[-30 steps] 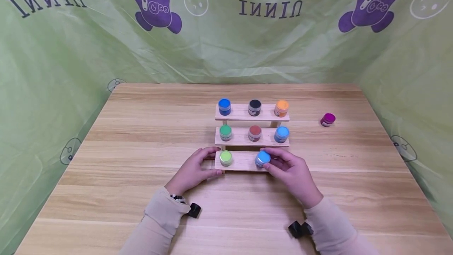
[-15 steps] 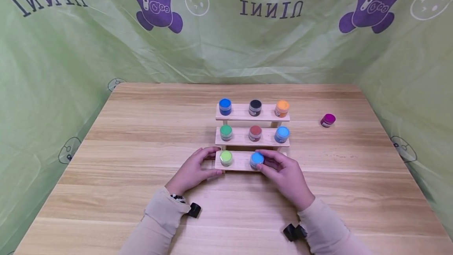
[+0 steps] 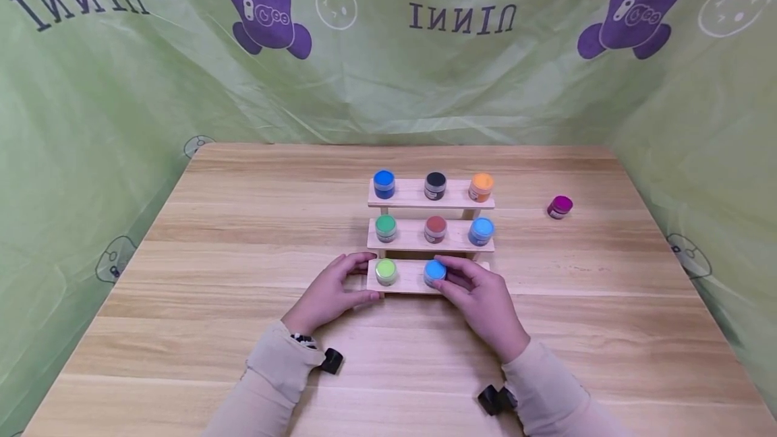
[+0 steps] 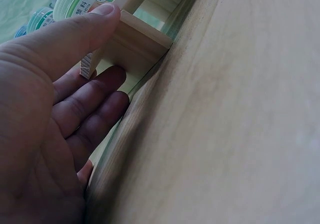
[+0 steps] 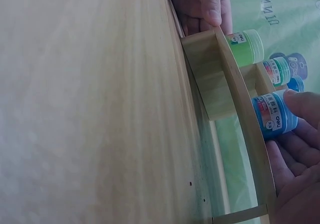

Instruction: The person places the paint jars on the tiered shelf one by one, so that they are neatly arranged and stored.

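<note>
A three-tier wooden display rack (image 3: 413, 282) stands on the table, bearing small paint jars. My right hand (image 3: 483, 299) pinches a light blue paint jar (image 3: 434, 271) between thumb and fingers at the middle of the lowest tier; in the right wrist view the blue jar (image 5: 272, 116) has its base at the board. With thumb at the front edge and fingers at the back and side, my left hand (image 3: 330, 294) holds the left end of that tier. Close to the left hand sits a light green paint jar (image 3: 386, 272), also seen in the left wrist view.
On the middle tier are a green jar (image 3: 385, 228), a brown-red jar (image 3: 435, 228) and another blue jar (image 3: 481, 230). The top tier bears a dark blue jar (image 3: 384, 183), a black jar (image 3: 435, 185) and an orange jar (image 3: 481, 187). A purple jar (image 3: 560, 207) stands on the table at right.
My right hand has shifted left along the lowest tier with the blue paint jar, from right of the middle to the middle. The left hand has stayed at the rack's left end.
</note>
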Available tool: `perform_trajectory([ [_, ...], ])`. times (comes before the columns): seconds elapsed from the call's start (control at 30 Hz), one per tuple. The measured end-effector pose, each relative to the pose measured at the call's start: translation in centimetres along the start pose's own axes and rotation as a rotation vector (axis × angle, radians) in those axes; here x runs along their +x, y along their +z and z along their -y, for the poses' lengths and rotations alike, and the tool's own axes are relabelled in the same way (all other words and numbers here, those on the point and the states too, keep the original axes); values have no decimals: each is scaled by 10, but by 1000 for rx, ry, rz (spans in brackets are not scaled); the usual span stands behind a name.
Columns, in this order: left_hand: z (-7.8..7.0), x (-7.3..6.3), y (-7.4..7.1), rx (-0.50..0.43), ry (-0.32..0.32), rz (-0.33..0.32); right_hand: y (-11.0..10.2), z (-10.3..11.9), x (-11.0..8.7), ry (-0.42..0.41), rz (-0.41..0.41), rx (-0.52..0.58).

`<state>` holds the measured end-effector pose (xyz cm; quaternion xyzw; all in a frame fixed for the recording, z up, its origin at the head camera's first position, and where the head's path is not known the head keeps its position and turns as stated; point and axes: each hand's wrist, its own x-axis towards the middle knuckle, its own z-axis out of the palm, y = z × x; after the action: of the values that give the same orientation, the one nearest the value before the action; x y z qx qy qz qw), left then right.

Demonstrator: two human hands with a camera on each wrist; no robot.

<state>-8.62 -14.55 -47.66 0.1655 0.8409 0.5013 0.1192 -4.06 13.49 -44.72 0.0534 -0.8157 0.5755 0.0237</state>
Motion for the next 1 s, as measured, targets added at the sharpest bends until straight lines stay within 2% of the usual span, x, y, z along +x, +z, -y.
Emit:
perform_trajectory([
  [0.27, 2, -1, -1, 15, -3, -9, 2, 0, 2, 16, 13, 6],
  [0.57, 2, -1, 0, 22, 13, -9, -4, -4, -1, -16, -14, 133],
  [0.8, 1, 0, 0, 13, -7, 3, -9, -6, -4, -18, -67, 138],
  [1.0, 1, 1, 0, 16, -7, 5, -13, -7, -4, -76, -144, 145],
])
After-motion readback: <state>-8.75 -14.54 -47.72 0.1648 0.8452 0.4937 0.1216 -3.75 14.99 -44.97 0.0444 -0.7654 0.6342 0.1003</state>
